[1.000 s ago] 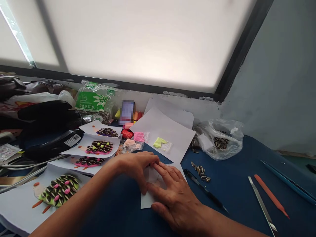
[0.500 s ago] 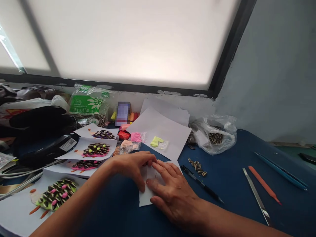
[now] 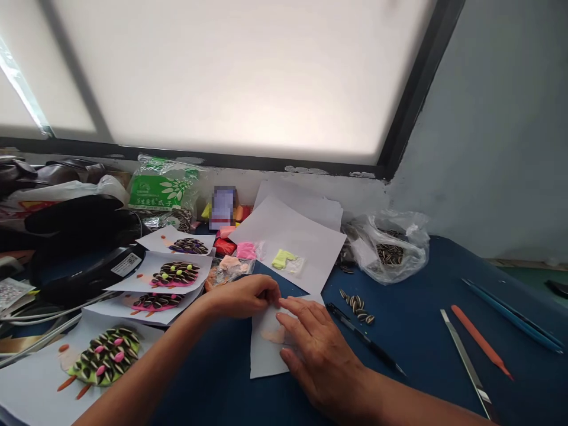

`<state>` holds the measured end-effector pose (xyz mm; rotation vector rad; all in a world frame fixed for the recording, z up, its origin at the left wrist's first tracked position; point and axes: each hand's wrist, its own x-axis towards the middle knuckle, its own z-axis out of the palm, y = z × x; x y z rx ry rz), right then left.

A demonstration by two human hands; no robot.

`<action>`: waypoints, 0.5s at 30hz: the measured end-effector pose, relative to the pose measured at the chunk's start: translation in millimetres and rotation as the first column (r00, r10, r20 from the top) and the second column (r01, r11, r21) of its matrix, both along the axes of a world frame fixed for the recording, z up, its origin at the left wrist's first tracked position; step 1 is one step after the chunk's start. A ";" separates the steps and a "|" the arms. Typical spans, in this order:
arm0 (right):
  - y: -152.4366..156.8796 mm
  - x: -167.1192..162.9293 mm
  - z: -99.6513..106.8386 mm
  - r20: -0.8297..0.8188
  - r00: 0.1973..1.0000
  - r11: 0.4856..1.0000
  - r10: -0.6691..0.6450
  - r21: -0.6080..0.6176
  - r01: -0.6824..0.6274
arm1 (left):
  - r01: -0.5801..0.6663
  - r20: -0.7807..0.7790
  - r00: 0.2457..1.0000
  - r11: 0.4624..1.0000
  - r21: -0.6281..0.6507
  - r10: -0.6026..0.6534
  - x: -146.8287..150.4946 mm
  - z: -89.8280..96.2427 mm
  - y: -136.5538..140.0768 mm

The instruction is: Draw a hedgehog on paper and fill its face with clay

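A small white sheet of paper (image 3: 266,361) lies on the blue table in front of me, with a pale peach clay patch (image 3: 273,336) partly visible on it. My left hand (image 3: 248,296) is at the sheet's upper left, its fingers curled closed; whatever they may hold is hidden. Across the right part of the sheet rests my right hand (image 3: 319,346), fingers stretched out, covering some of the paper. Just beyond both hands, yellow-green clay (image 3: 284,258) sits on its wrapper upon a larger white sheet (image 3: 261,234).
Sunflower seeds (image 3: 358,307) and a black pen (image 3: 368,340) lie right of the paper. Farther right are a metal blade tool (image 3: 465,361), an orange tool (image 3: 481,340) and blue tweezers (image 3: 515,313). Seed-covered hedgehog pictures (image 3: 106,355) spread on the left. A seed bag (image 3: 388,245) stands behind.
My left hand has drawn its thumb off the paper and curled its fingers. My right hand has shifted slightly right and down, showing more of the sheet and the peach patch.
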<state>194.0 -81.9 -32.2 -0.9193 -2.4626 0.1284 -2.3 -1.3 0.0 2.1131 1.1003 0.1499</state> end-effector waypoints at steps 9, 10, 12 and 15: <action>4.1 14.0 1.7 -0.202 0.979 1.000 0.003 -0.001 -0.004 | -0.033 0.018 0.999 0.999 0.009 0.033 -0.6 -2.9 0.6; 4.7 15.9 1.4 -0.210 0.978 1.000 0.003 -0.007 -0.004 | -0.031 0.028 0.999 0.999 0.007 0.031 -1.0 -3.6 0.8; 5.5 18.6 0.9 -0.202 0.979 1.000 0.010 -0.014 -0.013 | -0.037 0.044 0.998 0.999 -0.006 0.037 -1.7 -5.0 1.2; 5.9 20.0 1.2 -0.132 0.990 0.999 0.038 -0.003 -0.039 | -0.047 0.059 0.997 0.999 -0.019 0.048 -2.2 -6.5 1.3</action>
